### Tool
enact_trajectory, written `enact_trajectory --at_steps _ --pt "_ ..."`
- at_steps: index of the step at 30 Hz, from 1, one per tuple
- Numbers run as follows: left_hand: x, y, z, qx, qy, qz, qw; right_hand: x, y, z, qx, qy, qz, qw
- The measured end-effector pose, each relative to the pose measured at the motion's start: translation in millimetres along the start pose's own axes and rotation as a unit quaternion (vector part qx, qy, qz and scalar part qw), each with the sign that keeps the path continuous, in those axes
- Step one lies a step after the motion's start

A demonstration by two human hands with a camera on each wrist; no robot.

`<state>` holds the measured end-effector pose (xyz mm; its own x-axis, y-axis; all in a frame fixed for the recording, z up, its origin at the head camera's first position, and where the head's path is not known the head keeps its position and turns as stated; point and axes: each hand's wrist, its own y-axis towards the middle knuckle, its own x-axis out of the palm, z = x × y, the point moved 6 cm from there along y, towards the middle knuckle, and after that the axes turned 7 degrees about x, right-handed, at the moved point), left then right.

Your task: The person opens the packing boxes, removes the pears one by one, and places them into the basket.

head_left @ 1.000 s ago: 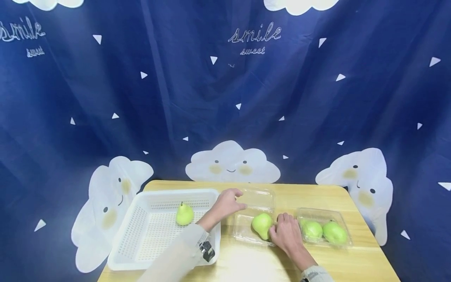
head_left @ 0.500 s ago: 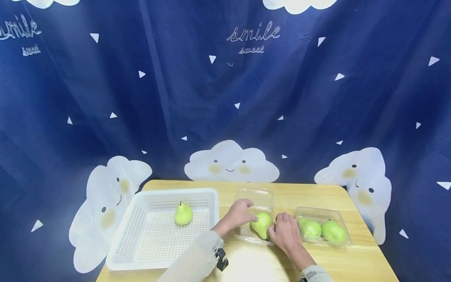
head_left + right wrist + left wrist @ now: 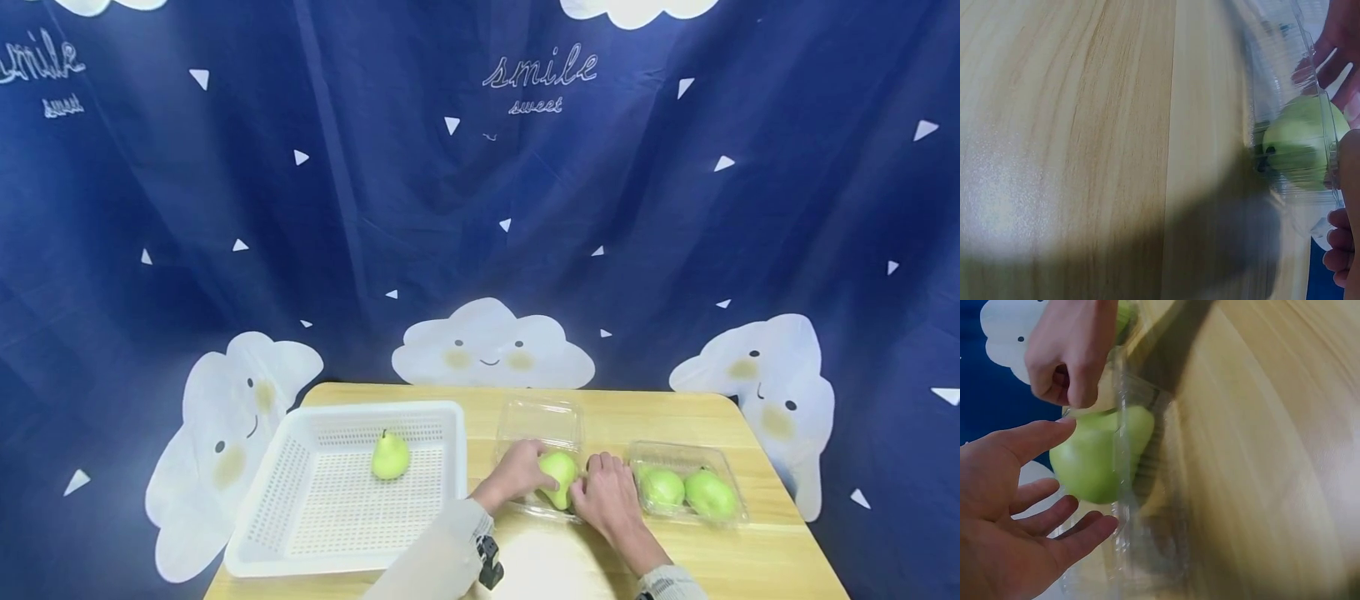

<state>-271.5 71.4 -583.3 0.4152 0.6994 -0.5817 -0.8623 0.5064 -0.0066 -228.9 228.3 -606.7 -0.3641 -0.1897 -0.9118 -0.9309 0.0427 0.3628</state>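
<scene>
In the head view, a green pear lies in a hinged clear plastic box, whose lid is folded back away from me. My left hand is at the pear's left side, thumb in front. The left wrist view shows that hand's fingers spread and loosely bent around the pear, with a gap beneath it. My right hand grips the box's right edge; in the right wrist view its fingers curl outside the wall, and its thumb is partly hidden.
To the left stands a white perforated basket with one pear in it. A second clear box on the right contains two green pears. All stand on a wooden table before a blue curtain.
My left hand has come from the basket's right rim over to the pear in the middle box, moving right and toward me. The right hand has stayed at the box's edge.
</scene>
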Motion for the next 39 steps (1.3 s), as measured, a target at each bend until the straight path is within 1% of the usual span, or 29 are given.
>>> enact_trajectory --at_steps 3,6,11,14,18,22,25,29,31,36,39 --pt "6.4 0.2 -3.6 -0.002 -0.011 0.004 0.9999 0 0 -1 -0.002 -0.002 -0.002 1.0" --pt "10.5 0.5 -7.0 -0.022 -0.017 0.018 0.9995 0 0 -1 -0.002 -0.001 -0.004 1.0" --pt "14.7 0.5 -7.9 -0.049 -0.028 0.036 0.9977 1 0 0 0.0 0.003 -0.004 1.0" --pt "16.0 -0.7 -6.4 -0.048 -0.019 0.043 0.9977 1 0 0 -0.004 0.001 -0.002 1.0" --pt "18.1 -3.0 -7.1 -0.044 -0.022 0.051 0.9975 0 0 -1 -0.004 -0.001 0.001 1.0" --pt "21.5 -4.9 -12.8 -0.051 -0.043 0.062 0.9958 1 0 0 -0.004 -0.003 0.002 1.0" --pt "23.5 -4.9 -15.0 -0.048 -0.064 0.067 0.9945 2 0 0 -0.004 -0.005 0.002 1.0" --pt "26.7 -3.5 -15.4 -0.036 -0.088 0.063 0.9934 2 0 0 -0.002 -0.005 0.003 1.0" --pt "28.1 -2.6 -16.1 -0.036 -0.092 0.062 0.9932 2 0 0 -0.002 -0.004 0.001 1.0" --pt "28.8 -0.5 -16.8 -0.035 -0.083 0.055 0.9944 1 -1 -1 -0.001 -0.008 -0.003 1.0" --pt "27.2 1.6 -15.6 -0.027 -0.071 0.046 0.9961 -1 -1 -1 0.001 -0.008 0.001 1.0"
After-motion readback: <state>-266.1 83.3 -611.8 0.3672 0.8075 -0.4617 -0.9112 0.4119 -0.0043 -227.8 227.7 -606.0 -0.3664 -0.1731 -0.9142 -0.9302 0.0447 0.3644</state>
